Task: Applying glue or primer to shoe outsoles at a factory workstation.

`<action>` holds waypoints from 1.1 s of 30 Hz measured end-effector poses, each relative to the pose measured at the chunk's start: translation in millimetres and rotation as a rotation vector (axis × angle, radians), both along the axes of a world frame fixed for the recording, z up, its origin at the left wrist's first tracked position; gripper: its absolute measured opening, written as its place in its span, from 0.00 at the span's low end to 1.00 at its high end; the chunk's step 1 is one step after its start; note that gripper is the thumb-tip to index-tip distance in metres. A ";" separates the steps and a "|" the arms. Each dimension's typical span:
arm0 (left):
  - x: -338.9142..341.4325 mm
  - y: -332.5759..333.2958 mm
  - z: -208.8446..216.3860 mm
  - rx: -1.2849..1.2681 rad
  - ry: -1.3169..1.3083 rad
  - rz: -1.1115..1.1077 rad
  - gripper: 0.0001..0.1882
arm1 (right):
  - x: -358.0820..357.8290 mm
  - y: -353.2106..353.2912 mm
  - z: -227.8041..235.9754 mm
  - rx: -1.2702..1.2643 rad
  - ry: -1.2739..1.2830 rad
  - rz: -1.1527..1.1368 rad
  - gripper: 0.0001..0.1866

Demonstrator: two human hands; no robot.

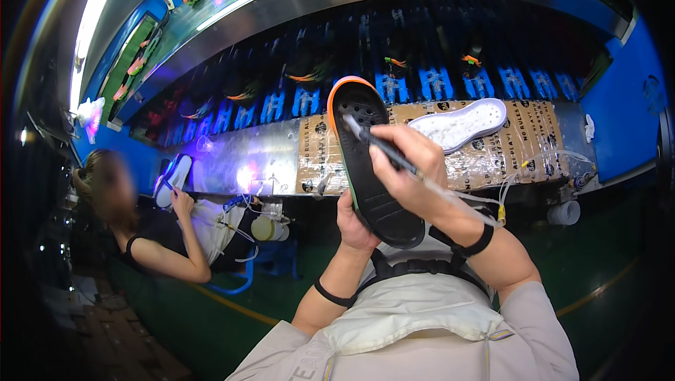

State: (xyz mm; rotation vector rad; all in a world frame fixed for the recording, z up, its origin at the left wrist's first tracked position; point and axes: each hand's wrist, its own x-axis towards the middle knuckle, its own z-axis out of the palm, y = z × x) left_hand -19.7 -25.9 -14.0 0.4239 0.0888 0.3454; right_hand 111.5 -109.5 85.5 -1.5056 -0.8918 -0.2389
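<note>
My left hand (356, 225) grips a shoe sole (380, 191) by its lower left edge, holding it tilted up in front of me. The sole's inner face is black, with small round hollows near the far end and an orange and green rim. In my right hand (415, 170) is a slim dark brush (368, 138), its pale tip at the sole's upper part. A clear tube (450, 195) trails back from the brush past my wrist. Beyond my right hand lies a white shoe sole (472, 124), apart from both hands.
Printed cardboard (538, 143) covers part of the metal bench (278, 163). Behind it, a dark rack with blue holders (437, 84) carries several shoe parts. A co-worker (169, 240) at the left holds a white-and-blue sole (172, 178). A white cup (563, 214) hangs by the bench's right edge.
</note>
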 end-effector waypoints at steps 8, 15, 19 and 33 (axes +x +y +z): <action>10.9 10.3 10.1 0.115 -0.013 -0.023 0.50 | -42.2 -76.2 18.5 -0.495 -0.165 0.261 0.13; 3.5 -1.5 15.2 -0.025 -0.084 0.016 0.36 | 3.1 -25.3 32.2 -0.025 -0.134 0.035 0.13; -0.6 -7.1 18.0 -0.019 -0.029 -0.007 0.35 | 8.6 -6.4 22.1 0.058 -0.190 -0.038 0.14; 1.7 -6.9 22.2 -0.094 -0.087 -0.030 0.36 | 16.2 -14.9 13.6 -0.063 -0.432 0.127 0.16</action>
